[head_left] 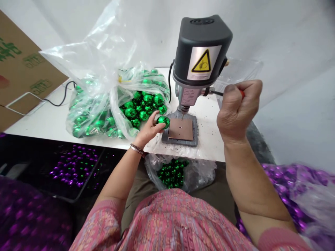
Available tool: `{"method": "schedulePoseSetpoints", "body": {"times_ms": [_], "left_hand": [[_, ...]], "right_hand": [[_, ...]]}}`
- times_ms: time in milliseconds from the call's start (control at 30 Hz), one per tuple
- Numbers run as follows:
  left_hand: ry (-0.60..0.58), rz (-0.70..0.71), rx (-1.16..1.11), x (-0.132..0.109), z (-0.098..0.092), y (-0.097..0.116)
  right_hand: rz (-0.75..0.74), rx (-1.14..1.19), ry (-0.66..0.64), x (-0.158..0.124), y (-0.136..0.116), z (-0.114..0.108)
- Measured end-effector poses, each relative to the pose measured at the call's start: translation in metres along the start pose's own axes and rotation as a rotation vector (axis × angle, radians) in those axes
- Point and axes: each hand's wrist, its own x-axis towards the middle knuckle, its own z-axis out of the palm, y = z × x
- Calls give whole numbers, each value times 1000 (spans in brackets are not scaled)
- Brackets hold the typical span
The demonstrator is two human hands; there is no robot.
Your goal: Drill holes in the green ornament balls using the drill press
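Between the fingers and thumb of my left hand (149,131) is a shiny green ball (163,122), held just left of the brown square plate (180,129) on the drill press base. My right hand (237,108) is wrapped round the lever handle (243,94) of the bench drill press (201,52), on its right side. Above the plate, apart from the ball, the thin drill bit (182,117) points down. A dark hole shows in the plate's middle. Behind my left hand, an open clear plastic bag (115,101) holds many similar green balls (130,112).
The white table (120,142) carries dark shavings around the press. On my lap lies a clear bag (201,174) with small green pieces. Purple balls fill a bag (293,191) at right and a black bin (74,167) below left. A cardboard box (23,69) stands at left.
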Motion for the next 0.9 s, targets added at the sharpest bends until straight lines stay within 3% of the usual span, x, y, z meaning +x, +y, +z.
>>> {"method": "schedulePoseSetpoints", "body": {"times_ms": [100, 233, 333, 500, 733, 900], "left_hand": [[-183, -131, -450, 0, 15, 1], [-176, -223, -582, 6, 31, 2], [-160, -211, -462, 13, 40, 6], [-115, -78, -17, 23, 49, 10], [-50, 90, 217, 28, 52, 10], [-85, 101, 393, 29, 54, 21]], "right_hand": [[-8, -19, -20, -1, 0, -2], [30, -69, -85, -2, 3, -3], [61, -111, -111, -2, 5, -3], [76, -128, -127, -1, 4, -3], [130, -108, -166, 1, -4, -4], [108, -90, -137, 2, -6, -4]]}}
